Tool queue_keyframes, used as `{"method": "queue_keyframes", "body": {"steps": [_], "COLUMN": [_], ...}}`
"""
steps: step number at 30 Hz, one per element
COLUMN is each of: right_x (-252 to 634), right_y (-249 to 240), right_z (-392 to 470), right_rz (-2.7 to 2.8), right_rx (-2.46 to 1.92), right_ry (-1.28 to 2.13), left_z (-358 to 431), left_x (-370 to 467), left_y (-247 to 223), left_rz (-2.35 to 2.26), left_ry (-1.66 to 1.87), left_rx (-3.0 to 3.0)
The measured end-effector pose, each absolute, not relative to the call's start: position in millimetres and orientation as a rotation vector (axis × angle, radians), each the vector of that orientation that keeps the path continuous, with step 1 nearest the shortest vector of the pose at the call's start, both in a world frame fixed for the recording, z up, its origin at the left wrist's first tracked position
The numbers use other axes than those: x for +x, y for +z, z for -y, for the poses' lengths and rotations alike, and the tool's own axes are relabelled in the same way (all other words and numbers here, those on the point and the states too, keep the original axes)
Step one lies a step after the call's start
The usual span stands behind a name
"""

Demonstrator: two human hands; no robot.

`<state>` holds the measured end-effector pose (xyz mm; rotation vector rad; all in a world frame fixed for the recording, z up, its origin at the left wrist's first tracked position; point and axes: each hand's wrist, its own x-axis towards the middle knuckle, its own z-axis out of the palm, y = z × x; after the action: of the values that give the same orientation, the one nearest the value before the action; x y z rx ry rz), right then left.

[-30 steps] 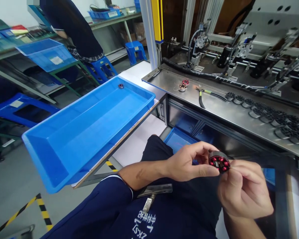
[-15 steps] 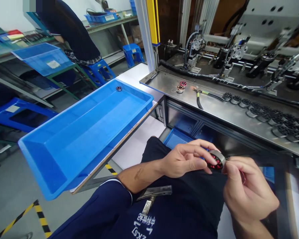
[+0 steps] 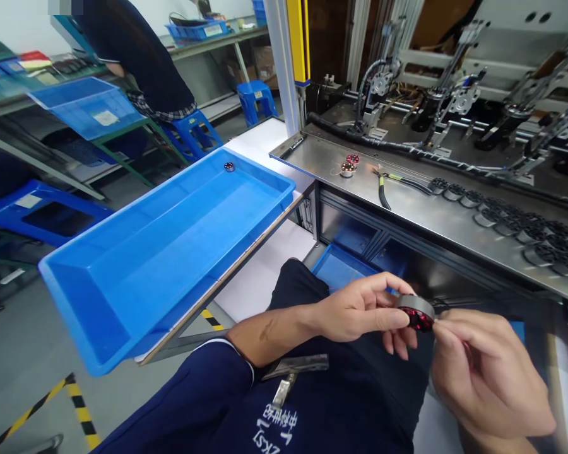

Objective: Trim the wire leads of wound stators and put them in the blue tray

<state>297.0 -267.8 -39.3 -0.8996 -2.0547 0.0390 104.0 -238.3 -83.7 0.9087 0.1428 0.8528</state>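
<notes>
In the head view my left hand (image 3: 364,309) grips a motor stator (image 3: 415,309), a round part with a grey metal outer ring and red wire coils inside. My thumb lies along its near side, the other fingers behind and under it. My right hand (image 3: 492,372) is closed at the stator's right edge, thumb and forefinger pinched together. A little red wire (image 3: 468,349) shows between its fingers; most of it is hidden by them. Both hands are above my lap.
A long blue tray (image 3: 170,233) at left holds one small stator (image 3: 229,167). On the metal bench (image 3: 322,157) lie two wound stators (image 3: 348,169), green-handled cutters (image 3: 385,183) and rows of dark stators (image 3: 525,230). Machinery (image 3: 435,107) stands behind; a seated person (image 3: 142,57) is at upper left.
The stator has turned in my left hand, its ring now facing more upward. My left thumb has moved onto its rim. My right hand has shifted slightly right and down.
</notes>
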Motion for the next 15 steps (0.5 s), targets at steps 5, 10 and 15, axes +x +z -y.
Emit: {"method": "queue_keyframes", "body": {"steps": [5,10,15], "right_x": [284,289,311], "right_y": [-41,-37,-43], "right_z": [267,264,260], "right_rz": [1.841,1.939,2.068], "right_rx": [-0.965,-0.9,-0.964], "right_ry": [0.169,0.25,0.276], "left_z": [245,242,235], "left_x": [104,106,110], "left_y": [-74,-73,-80], "left_rz": [-0.136,-0.208,-0.175], "left_ry": [1.143,1.187,0.702], "left_rx": [0.875,0.707,0.733]}}
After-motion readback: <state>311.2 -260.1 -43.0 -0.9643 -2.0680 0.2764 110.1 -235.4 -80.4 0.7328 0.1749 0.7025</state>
